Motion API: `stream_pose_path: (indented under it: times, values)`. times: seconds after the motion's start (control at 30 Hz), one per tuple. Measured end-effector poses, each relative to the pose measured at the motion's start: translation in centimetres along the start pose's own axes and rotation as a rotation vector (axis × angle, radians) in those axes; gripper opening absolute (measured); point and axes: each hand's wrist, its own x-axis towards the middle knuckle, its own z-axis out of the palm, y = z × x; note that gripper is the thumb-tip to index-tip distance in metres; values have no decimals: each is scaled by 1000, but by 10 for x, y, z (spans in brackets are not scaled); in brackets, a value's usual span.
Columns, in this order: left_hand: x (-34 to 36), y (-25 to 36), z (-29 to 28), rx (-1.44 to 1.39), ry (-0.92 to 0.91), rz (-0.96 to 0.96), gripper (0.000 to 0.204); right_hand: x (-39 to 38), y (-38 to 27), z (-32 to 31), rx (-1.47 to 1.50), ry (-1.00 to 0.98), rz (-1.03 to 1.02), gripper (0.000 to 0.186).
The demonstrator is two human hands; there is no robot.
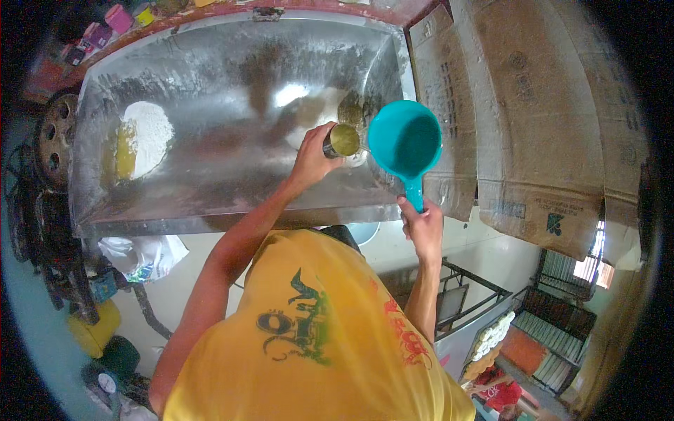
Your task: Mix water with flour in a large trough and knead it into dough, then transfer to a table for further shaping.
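My left hand (314, 156) is wrapped round a small metal can (344, 140), whose round, yellowish top or inside faces up. Close beside it on the right, a turquoise plastic dipper (404, 130) is held by its handle in my right hand (424, 228). The dipper's bowl is partly in shadow, and I cannot tell how much is in it. Both are above the right end of a wide metal trough (232, 140). White powder (324, 109) lies in the trough behind the can. At the trough's left end is a white powder heap (149, 137) with a yellow patch (126, 151) against it.
Large cardboard sheets (540, 105) stand along the trough's right side. A spoked wheel (56, 137) and dark machine parts are at its left. Several small containers (119, 19) sit on the far ledge. Below right are a metal rack (477, 281) and a person in red (500, 393).
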Motion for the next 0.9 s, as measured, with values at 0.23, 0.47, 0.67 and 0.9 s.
stream_pose_path:
  times: [0.23,0.47,0.67,0.9]
  values:
    - [4,-9,5,-9,-32,17,81,4,-2,-2,21,15,-18,19]
    - [9,-14,12,-16,-35,9,79,11,-6,-6,-51,82,-23,26]
    - [12,-21,17,-53,-64,-51,84,18,-7,-6,-103,108,-37,30]
    - [15,-25,22,-48,-37,-39,86,20,-12,-4,-75,113,-4,28]
